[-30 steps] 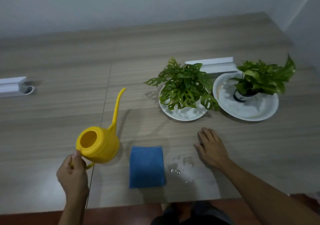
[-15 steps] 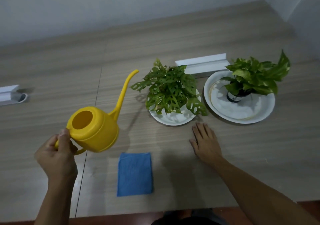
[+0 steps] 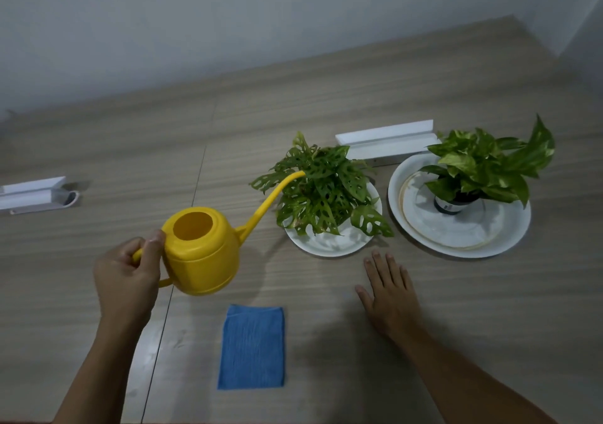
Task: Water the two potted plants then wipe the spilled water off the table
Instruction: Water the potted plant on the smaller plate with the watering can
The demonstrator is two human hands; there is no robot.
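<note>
Nearest, a folded blue cloth [image 3: 250,348] is laid flat on the wooden table [image 3: 489,293], between the two forearms and touched by neither. Just beyond it on the right, the right hand [image 3: 390,296] is rested palm down on the tabletop, fingers spread and nothing held. To the left, the left hand [image 3: 129,276] is closed around the handle of a yellow watering can [image 3: 202,250], thumb pressed near the fill opening; the can is held above the table, tilted so the long spout reaches up and right. The spout tip is seen at the leaves of the holey-leaved plant [image 3: 321,188], which is set on a small white plate [image 3: 332,244]. Right of it, the second potted plant [image 3: 486,165] is stood on a larger white plate [image 3: 456,227]. Whether water is flowing cannot be told. Behind the plants a white strip [image 3: 385,139] is seen; another white piece [image 3: 32,193] lies far left.
</note>
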